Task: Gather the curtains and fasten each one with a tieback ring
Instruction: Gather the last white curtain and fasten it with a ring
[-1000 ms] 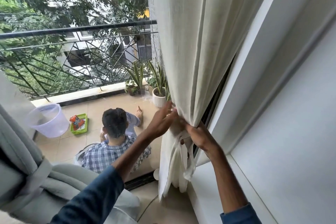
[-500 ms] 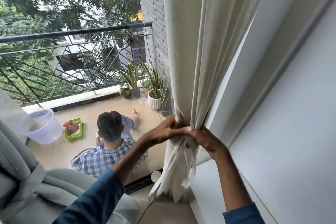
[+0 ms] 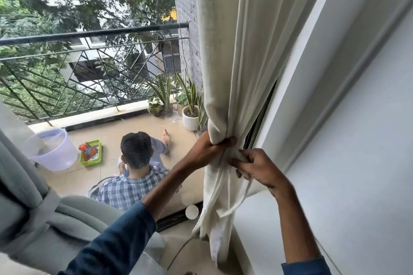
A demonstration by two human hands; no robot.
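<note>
A cream curtain (image 3: 234, 51) hangs at the right side of the glass door, bunched into a narrow column at waist height. My left hand (image 3: 210, 147) is clenched around the gathered folds from the left. Just below and to the right, my right hand (image 3: 257, 168) pinches a thin cream fabric tie strip (image 3: 242, 198) whose loose end dangles beside the curtain's lower part. At the lower left, a second grey curtain (image 3: 29, 185) is bound with a fabric band (image 3: 44, 210). No ring shows.
A white wall and window frame (image 3: 335, 118) stand right of the curtain. Beyond the glass, a person in a plaid shirt (image 3: 134, 176) sits on the balcony tiles near a plastic bucket (image 3: 51, 149), a green basket (image 3: 91, 152) and potted plants (image 3: 190, 114).
The curtain has been drawn from a loose spread into a tight bunch. My left hand closed around it, and my right hand dropped slightly and pulled out the tie strip.
</note>
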